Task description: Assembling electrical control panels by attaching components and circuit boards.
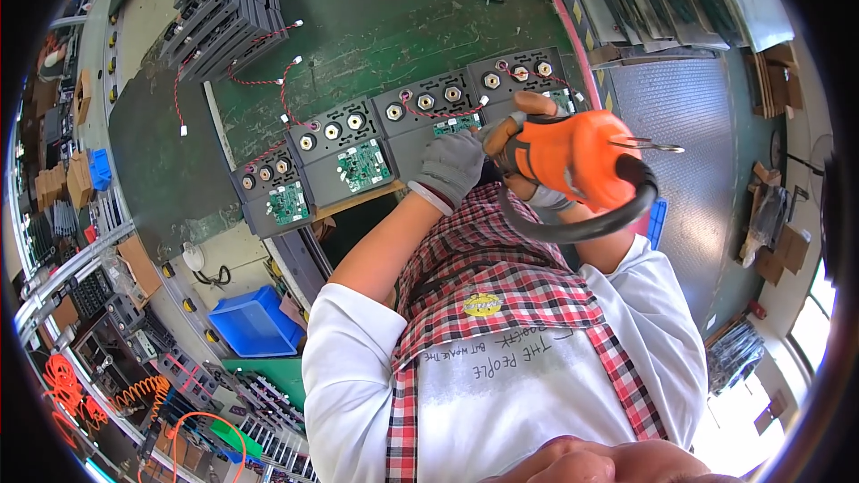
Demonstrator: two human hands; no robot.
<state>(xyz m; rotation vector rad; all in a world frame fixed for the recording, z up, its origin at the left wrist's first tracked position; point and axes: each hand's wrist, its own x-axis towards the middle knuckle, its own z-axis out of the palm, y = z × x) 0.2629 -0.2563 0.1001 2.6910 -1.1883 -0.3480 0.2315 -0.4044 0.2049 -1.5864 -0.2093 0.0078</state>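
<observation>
I am steadying the orange power screwdriver (573,156) with both gloved hands, left (452,165) and right (546,199) clamped on it, over the grey modules (429,116) lying on the green table (376,18), judging fastening underway, needing precise bit alignment.

The orange power screwdriver (573,154) has a smooth, slightly glossy plastic shell, and its black cable (582,228) looks like matt rubber. The left hand (452,165) wears a grey knitted cloth glove. The 4 dark modules (403,139) have matt black casings, shiny metal terminal nuts and green glossy circuit boards (362,165). The green workbench (376,27) top is matt, worn and scuffed. The blue bin (255,322) is smooth plastic.
</observation>
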